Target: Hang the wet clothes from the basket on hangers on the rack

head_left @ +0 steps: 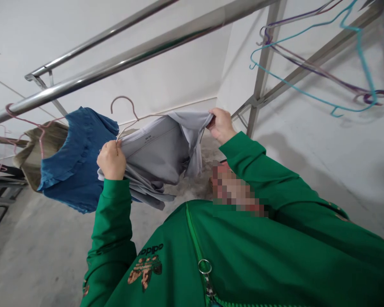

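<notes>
A light grey shirt [156, 145] is stretched between my two hands, its neckline spread and the lower part hanging in folds. My left hand [112, 160] is closed on the shirt's left shoulder, together with part of a pinkish-brown clothes hanger [124, 100]. The hanger's hook points up, apart from the rail, and one of its arms runs along the shirt's upper edge. At the other shoulder, my right hand [222, 125] pinches the grey cloth between thumb and fingers. Part of the hanger is hidden inside the shirt.
A shiny metal rail [115, 64] crosses above my hands. Left of the shirt hang a blue top [78, 157] on a pink hanger [41, 132] and an olive garment [28, 157]. Turquoise hangers [307, 89] and purple ones hang at upper right, near a metal post [259, 72].
</notes>
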`<action>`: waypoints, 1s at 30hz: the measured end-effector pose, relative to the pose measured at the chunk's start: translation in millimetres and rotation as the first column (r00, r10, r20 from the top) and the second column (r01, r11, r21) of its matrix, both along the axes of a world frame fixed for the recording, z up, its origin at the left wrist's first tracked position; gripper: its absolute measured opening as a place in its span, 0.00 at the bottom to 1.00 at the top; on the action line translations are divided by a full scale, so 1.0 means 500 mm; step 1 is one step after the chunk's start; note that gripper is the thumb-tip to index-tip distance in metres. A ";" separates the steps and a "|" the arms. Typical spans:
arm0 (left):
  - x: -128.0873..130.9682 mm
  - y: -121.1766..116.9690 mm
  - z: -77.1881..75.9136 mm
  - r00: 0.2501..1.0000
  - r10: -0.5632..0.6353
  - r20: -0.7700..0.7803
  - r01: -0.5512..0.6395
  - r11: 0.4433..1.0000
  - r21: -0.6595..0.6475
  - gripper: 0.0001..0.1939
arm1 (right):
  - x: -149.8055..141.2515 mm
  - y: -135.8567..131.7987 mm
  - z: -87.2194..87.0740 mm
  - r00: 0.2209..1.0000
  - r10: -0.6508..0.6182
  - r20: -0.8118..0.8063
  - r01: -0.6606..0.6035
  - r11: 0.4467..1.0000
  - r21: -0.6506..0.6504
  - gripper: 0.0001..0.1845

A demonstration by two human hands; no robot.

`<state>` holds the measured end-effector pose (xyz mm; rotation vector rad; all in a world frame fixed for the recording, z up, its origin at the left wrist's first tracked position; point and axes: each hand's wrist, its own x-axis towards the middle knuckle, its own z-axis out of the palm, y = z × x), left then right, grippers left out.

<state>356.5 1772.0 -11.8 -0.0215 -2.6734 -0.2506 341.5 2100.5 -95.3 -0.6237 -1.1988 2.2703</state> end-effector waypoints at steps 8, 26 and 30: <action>0.003 0.000 0.007 1.000 -0.010 -0.018 0.011 0.999 0.045 0.13 | 0.063 0.012 0.020 0.925 0.338 0.171 -0.372 0.898 0.237 0.12; -0.034 0.007 -0.008 0.925 -0.306 -0.226 0.324 0.945 0.044 0.10 | 0.024 0.013 0.092 0.884 0.454 0.110 0.066 -0.355 0.932 0.24; -0.057 -0.024 -0.006 0.857 -0.450 -0.250 0.484 0.870 0.096 0.07 | 0.032 -0.002 0.072 0.928 0.361 -0.094 0.173 -0.192 0.966 0.19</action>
